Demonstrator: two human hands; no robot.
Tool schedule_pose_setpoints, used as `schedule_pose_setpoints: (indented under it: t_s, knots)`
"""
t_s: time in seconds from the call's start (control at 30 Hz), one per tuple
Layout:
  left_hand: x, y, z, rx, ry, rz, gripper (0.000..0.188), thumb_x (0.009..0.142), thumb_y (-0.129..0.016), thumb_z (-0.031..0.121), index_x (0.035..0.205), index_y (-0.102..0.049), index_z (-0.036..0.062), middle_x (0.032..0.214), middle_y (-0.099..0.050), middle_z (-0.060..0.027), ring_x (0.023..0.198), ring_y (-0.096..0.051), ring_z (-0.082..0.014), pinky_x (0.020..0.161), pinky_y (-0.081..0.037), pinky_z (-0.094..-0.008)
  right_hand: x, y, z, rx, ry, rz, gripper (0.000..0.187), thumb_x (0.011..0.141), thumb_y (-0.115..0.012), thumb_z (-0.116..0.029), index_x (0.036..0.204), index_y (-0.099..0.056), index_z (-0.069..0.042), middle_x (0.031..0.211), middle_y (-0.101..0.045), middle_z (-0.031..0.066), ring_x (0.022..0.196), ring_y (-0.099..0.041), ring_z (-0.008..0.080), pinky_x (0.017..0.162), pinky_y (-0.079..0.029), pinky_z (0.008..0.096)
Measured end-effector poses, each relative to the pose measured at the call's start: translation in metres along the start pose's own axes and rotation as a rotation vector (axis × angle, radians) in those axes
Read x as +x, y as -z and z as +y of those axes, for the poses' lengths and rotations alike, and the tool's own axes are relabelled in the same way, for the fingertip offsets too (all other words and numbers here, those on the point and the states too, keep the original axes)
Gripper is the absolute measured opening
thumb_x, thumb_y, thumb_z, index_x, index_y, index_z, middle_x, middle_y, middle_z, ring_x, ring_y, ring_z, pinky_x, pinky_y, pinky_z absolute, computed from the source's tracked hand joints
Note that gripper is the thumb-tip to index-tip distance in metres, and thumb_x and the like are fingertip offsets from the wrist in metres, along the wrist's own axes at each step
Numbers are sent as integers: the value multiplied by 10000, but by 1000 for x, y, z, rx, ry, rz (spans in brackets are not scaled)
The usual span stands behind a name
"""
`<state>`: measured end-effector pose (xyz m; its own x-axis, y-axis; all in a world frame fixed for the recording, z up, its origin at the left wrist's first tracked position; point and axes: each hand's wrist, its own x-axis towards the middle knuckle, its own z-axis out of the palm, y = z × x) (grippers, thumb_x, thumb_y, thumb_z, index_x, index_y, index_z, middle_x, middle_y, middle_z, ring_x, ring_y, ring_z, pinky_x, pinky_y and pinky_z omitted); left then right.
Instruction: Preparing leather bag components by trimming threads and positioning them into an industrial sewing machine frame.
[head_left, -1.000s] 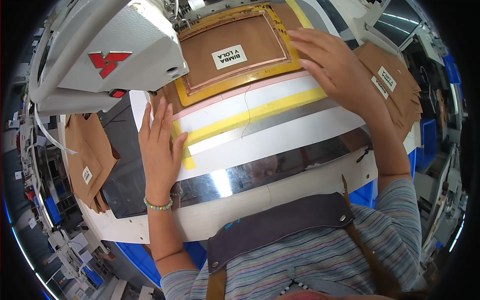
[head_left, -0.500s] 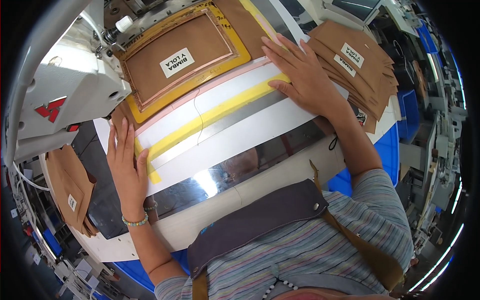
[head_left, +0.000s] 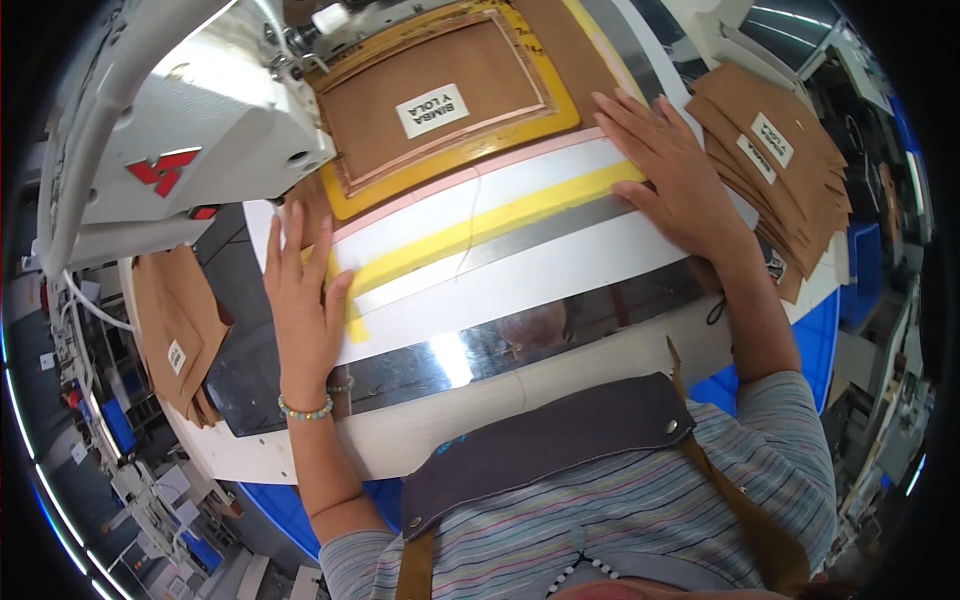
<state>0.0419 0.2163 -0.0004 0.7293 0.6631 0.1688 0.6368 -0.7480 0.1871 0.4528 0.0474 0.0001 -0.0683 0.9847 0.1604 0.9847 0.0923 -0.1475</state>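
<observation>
Flat against the left end of a white sheet point(head_left: 420, 315) lies my left hand point(head_left: 306, 300), fingers stretched out and touching a brown panel's point(head_left: 305, 205) edge. My right hand point(head_left: 668, 178) rests, fingers spread, at the sheet's other end, its fingertips on the brown panel. A yellow tape strip point(head_left: 500, 222) and a pink strip point(head_left: 430, 202) run between the hands. Beyond them a yellow frame point(head_left: 480, 140) sits on the brown panel; inside it shows a white printed label point(head_left: 432, 110). A loose thread point(head_left: 471, 225) crosses the strips. Neither hand holds anything.
A white sewing machine head point(head_left: 200, 140) stands at the left, close to the frame. Stacked brown labelled pieces lie at right point(head_left: 790, 170) and left point(head_left: 175, 320). A shiny metal plate point(head_left: 600, 310) borders the sheet's near side. Blue bins point(head_left: 815, 335) stand below the table edge.
The whole view has shifted, so the scene appears farther right. Both hands keep their flat positions on the sheet and panel; nothing has been taken hold of.
</observation>
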Motion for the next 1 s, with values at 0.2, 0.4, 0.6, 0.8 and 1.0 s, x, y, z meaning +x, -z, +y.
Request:
schedule_pose_setpoints:
  t_s: [0.2, 0.4, 0.6, 0.8, 1.0]
  knots:
    - [-3, -1, 1, 30, 27, -15, 555, 1032, -621, 323, 1544, -545, 124, 1712, -330, -124, 1584, -251, -392, 1260, -240, -515, -1, 2, 0, -8, -7, -2, 640, 1054, -541, -432, 1550, -472, -33, 1674, -400, 81, 1579, -300, 264, 1310, -172, 507]
    - [-1, 0, -3, -6, 22, -4, 562, 1020, -644, 310, 1540, -547, 120, 1706, -340, -134, 1577, -274, -390, 1253, -247, -513, 0, 3, -1, -3, -15, -10, 650, 1061, -530, -428, 1553, -455, -10, 1671, -399, 98, 1579, -297, 268, 1306, -172, 516]
    - [1, 1, -3, -22, 19, 1, 553, 1016, -652, 304, 1525, -561, 108, 1692, -364, -143, 1572, -293, -380, 1246, -261, -506, 2, 3, -2, -3, -15, -18, 642, 1068, -521, -416, 1549, -450, 3, 1668, -403, 104, 1578, -300, 278, 1303, -171, 520]
    - [0, 0, -3, -17, 26, -9, 558, 1009, -660, 305, 1520, -565, 103, 1693, -363, -142, 1573, -294, -377, 1243, -270, -507, 2, 3, -1, -19, -19, -36, 644, 1065, -527, -420, 1543, -455, 6, 1667, -403, 110, 1577, -302, 284, 1297, -175, 529]
    - [1, 0, -3, -12, 35, 2, 569, 991, -677, 296, 1518, -569, 111, 1699, -358, -127, 1577, -285, -380, 1249, -267, -513, 6, 8, -4, -54, -3, 32, 671, 1062, -500, -460, 1566, -439, -21, 1681, -380, 114, 1583, -288, 303, 1297, -148, 551]
